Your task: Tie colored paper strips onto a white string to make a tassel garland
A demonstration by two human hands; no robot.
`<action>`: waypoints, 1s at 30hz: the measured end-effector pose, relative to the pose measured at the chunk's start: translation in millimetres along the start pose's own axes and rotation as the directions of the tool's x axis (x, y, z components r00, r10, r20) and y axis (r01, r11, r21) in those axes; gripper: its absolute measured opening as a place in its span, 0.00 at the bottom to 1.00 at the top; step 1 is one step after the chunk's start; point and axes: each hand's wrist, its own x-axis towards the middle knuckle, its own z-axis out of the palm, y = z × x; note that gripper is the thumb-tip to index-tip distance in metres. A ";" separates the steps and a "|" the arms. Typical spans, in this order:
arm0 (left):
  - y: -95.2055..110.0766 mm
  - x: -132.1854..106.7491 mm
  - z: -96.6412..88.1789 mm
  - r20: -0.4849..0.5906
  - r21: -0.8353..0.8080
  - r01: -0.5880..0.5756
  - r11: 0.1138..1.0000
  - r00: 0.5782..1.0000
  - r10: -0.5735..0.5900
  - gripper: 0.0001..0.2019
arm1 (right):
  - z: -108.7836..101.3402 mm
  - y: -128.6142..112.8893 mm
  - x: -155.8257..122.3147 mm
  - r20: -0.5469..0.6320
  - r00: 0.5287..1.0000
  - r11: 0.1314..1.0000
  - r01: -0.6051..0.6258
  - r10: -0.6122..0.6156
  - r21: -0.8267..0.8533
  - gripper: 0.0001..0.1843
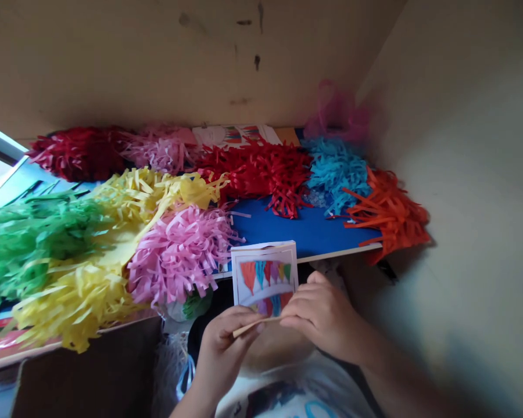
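Observation:
Both hands hold a small stack of white cards (265,277) printed with a row of coloured triangular flags. My left hand (224,342) pinches the stack's lower edge from below left. My right hand (325,316) grips its lower right corner, fingers closed over it. The cards stand upright just in front of the edge of a blue board (305,229). On that board lie piles of shredded paper fringe: pink (181,249), yellow (113,232), green (21,238), red (261,168), light blue (335,168) and orange (387,215).
A dark red fringe pile (76,151) and a pale pink one (161,148) lie at the back by a beige wall. More printed sheets (235,134) rest behind the red pile. A pink plastic bag (337,113) sits in the corner. A second wall rises at right.

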 end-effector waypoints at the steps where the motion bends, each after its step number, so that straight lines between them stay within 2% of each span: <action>1: -0.2 -0.1 -0.9 0.002 -0.002 -0.003 1.000 1.000 0.003 0.06 | -0.4 0.8 0.5 0.002 1.000 1.000 -0.010 0.010 0.029 0.11; 7: 5.1 0.0 -6.2 0.102 -0.038 0.016 0.999 0.995 -0.012 0.09 | -2.6 -0.7 1.3 0.008 0.999 0.993 -0.050 0.050 0.103 0.09; 12: 8.4 -2.6 -6.6 0.095 -0.041 -0.070 0.997 0.993 0.074 0.09 | -4.0 -1.8 0.7 0.015 0.998 0.988 -0.062 0.061 0.144 0.09; 17: 8.1 -2.9 -7.2 0.097 0.039 -0.102 0.994 0.990 0.098 0.09 | -5.7 -1.0 0.1 0.077 0.996 0.982 -0.061 0.048 0.176 0.07; 25: 10.5 -3.1 -3.9 0.092 -0.013 -0.064 0.998 0.994 0.065 0.08 | -4.4 -3.8 1.2 0.001 0.999 0.991 -0.042 0.042 0.124 0.09; 30: 13.2 -2.9 -1.9 0.087 0.049 -0.090 0.995 0.993 0.086 0.05 | -2.2 -4.8 0.9 -0.021 0.999 0.990 -0.029 0.033 0.138 0.09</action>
